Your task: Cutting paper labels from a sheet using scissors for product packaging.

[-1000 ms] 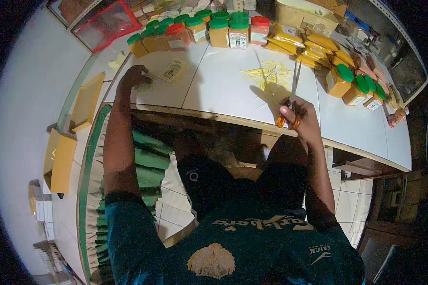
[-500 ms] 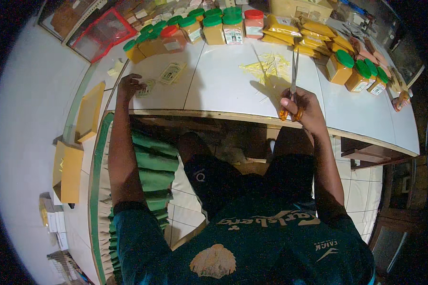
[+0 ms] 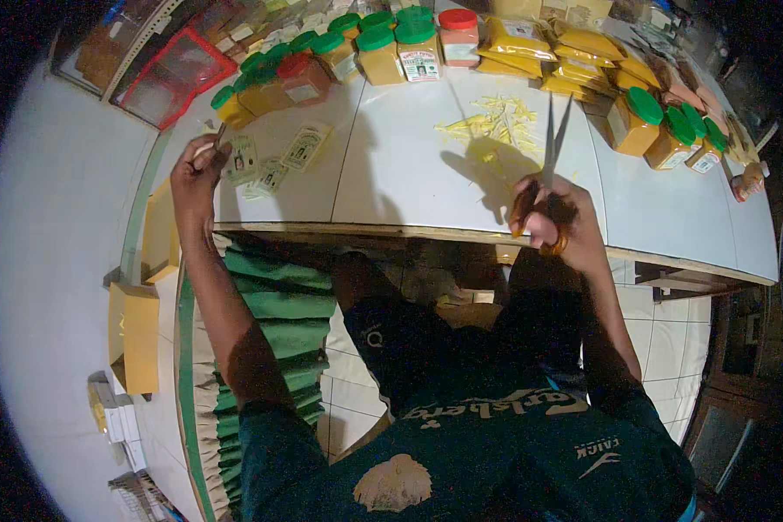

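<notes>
My right hand (image 3: pixel 561 209) grips scissors (image 3: pixel 552 148) with orange handles, close to the table's front edge. Their blades point away from me and are spread apart. Just beyond them lies a loose pile of thin yellow and white paper strips (image 3: pixel 496 122). At the table's left end is my left hand (image 3: pixel 198 170), its fingers curled and pinched together. Whatever is between those fingers is too small to make out. Beside this hand, several pale green printed labels (image 3: pixel 305 148) lie flat, some overlapping.
Along the back stand jars of orange-yellow powder with green lids (image 3: pixel 377 56) and red lids (image 3: pixel 458 43). Yellow packets (image 3: pixel 518 39) are stacked right of them, with more jars (image 3: pixel 635 122) at the right. A red-framed basket (image 3: pixel 178 78) sits far left. Yellow boxes (image 3: pixel 135 339) stand below.
My left hand has left the labels and moved left, and another label now lies flat there. In my right hand, the scissors' blades have spread apart.
</notes>
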A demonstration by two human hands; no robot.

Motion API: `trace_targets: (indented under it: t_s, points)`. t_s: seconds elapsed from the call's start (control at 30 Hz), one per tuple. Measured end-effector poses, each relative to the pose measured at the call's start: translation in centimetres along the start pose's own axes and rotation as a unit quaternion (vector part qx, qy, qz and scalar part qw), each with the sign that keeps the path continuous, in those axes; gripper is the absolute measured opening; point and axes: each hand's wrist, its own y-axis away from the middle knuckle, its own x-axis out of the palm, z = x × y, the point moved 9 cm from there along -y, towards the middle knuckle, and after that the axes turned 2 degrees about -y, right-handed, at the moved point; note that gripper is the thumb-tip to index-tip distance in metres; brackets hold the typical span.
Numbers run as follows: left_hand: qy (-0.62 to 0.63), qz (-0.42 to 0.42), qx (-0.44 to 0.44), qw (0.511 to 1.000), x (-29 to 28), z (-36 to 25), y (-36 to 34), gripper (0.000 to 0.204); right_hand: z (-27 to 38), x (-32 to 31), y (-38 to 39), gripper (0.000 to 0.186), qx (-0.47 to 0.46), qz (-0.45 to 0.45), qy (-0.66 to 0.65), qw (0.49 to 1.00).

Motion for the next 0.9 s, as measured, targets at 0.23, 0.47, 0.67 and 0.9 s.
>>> trace_targets:
  t_s: [0.23, 0.47, 0.67, 0.9]
  points:
    - [-0.017, -0.004, 0.098, 0.995, 11.6, -15.4, 9.7, 0.014, 1.7, 5.7, 3.0, 0.079, 0.087, 0.094, -0.074, 0.989]
    - [0.218, 0.107, 0.107, 0.964, 17.5, -19.6, 13.2, 0.023, 5.2, 4.1, 4.7, 0.083, 0.091, 0.118, -0.027, 0.988]
    - [0.271, 0.152, 0.139, 0.94, 19.4, -20.5, 13.2, 0.028, 6.9, 3.9, 4.4, 0.081, -0.003, 0.16, 0.012, 0.987]
    - [0.26, 0.167, 0.173, 0.935, 20.2, -21.0, 13.3, 0.028, 7.0, 3.7, 4.2, 0.084, -0.009, 0.15, 0.008, 0.989]
